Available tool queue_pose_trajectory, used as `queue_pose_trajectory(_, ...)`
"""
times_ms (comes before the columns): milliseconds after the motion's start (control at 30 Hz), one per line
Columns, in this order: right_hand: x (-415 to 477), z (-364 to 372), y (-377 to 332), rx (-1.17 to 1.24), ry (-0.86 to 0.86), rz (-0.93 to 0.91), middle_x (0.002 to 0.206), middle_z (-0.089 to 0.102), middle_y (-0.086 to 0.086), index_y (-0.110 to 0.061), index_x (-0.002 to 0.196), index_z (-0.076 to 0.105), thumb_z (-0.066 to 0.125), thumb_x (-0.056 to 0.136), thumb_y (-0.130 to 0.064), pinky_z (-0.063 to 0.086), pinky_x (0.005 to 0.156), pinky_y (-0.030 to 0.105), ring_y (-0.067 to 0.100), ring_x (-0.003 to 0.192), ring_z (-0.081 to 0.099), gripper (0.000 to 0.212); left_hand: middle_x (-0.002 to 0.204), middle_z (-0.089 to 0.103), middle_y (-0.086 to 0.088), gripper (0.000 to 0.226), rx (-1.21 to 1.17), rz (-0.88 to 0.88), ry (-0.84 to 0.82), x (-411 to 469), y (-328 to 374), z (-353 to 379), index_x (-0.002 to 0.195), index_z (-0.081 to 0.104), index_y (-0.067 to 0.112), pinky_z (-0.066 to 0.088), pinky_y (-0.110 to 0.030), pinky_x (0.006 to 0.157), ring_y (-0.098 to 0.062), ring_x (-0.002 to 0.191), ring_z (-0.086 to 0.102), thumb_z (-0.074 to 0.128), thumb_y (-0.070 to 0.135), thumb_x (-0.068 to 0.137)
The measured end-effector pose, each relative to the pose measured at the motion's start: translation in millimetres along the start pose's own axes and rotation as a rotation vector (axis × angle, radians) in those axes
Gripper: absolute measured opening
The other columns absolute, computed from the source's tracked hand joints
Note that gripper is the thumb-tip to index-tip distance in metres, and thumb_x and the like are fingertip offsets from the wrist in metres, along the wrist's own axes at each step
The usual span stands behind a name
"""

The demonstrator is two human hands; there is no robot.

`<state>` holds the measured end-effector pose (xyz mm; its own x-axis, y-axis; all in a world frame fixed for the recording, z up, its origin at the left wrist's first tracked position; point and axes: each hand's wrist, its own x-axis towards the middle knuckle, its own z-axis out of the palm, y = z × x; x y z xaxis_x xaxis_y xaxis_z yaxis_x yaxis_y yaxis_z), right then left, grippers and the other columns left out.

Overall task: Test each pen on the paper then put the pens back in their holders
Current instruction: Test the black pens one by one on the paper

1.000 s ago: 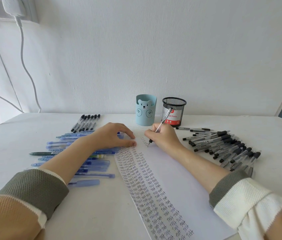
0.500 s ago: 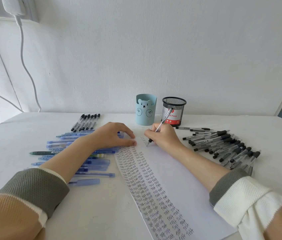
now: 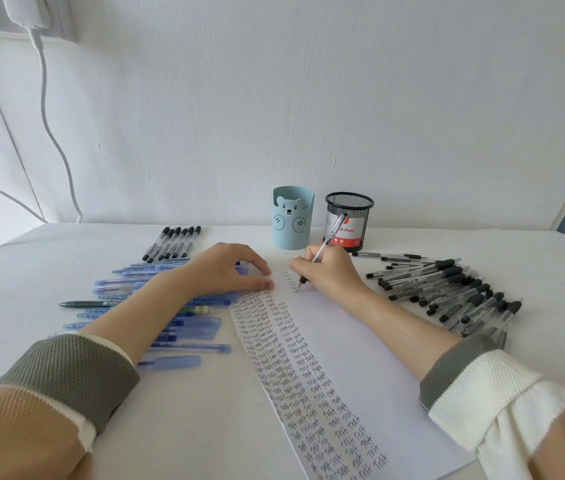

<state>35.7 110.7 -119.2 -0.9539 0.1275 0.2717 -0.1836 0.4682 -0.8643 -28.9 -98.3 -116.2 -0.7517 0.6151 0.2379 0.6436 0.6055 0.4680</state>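
Observation:
A white paper [image 3: 360,368] lies on the table, its left part filled with columns of the word "Test". My right hand [image 3: 329,271] grips a clear pen with a black tip [image 3: 329,237], whose tip touches the paper near its far end. My left hand [image 3: 229,268] rests flat on the paper's far left corner, fingers straight. Behind the paper stand a light blue bear holder [image 3: 293,220] and a black mesh holder [image 3: 348,220]. Several blue pens [image 3: 184,327] lie on the left, several black pens [image 3: 447,289] on the right.
A row of several black-capped pens [image 3: 173,242] lies at the back left. One dark green pen [image 3: 83,304] sits left of the blue pile. White cables [image 3: 45,98] hang down the wall at the left. The table [image 3: 187,427] meets the white wall behind the holders.
The pen tip has crept a little down the paper, adding to a short new column of writing. My left hand has stayed in place.

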Motion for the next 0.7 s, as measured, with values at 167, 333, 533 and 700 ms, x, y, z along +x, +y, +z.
queue_pose_trajectory(167,0.1,-0.4,0.4,0.02,0.022,-0.004,0.059,0.041,0.009,0.001,0.064,0.054,0.066,0.077,-0.009,0.023,0.045,0.02,0.011,0.052,0.029,0.021,0.108,0.064,0.027,0.038,-0.01,-0.007,0.003,0.3,0.3,0.4,0.092,0.072,0.043,0.04,-0.026,0.103,0.008,0.108,0.054,0.069,0.069,0.065)
queue_pose_trajectory(333,0.8,-0.5,0.5,0.007,0.012,-0.003,0.059,0.042,0.009,-0.004,0.062,0.052,0.066,0.077,-0.01,0.023,0.047,0.023,0.014,0.055,0.031,0.021,0.109,0.063,0.027,0.037,-0.016,-0.013,-0.004,0.1,0.7,0.0,0.092,0.071,0.043,0.039,-0.026,0.104,0.008,0.109,0.054,0.069,0.068,0.065)
queue_pose_trajectory(533,1.5,-1.1,2.4,0.022,0.05,-0.007,0.06,0.04,0.009,-0.004,0.061,0.051,0.066,0.077,-0.009,0.024,0.048,0.024,0.011,0.054,0.031,0.023,0.11,0.063,0.026,0.032,-0.02,-0.018,-0.006,0.0,0.9,0.2,0.093,0.072,0.042,0.039,-0.026,0.104,0.006,0.11,0.054,0.073,0.062,0.069)
queue_pose_trajectory(700,2.2,-0.7,1.6,-0.011,0.044,-0.018,0.057,0.037,0.008,-0.01,0.057,0.045,0.066,0.077,-0.009,0.022,0.047,0.022,0.009,0.05,0.027,0.03,0.11,0.064,0.025,0.029,-0.007,-0.014,0.0,-0.4,1.5,-0.5,0.094,0.072,0.041,0.039,-0.025,0.103,0.006,0.109,0.054,0.074,0.058,0.072)
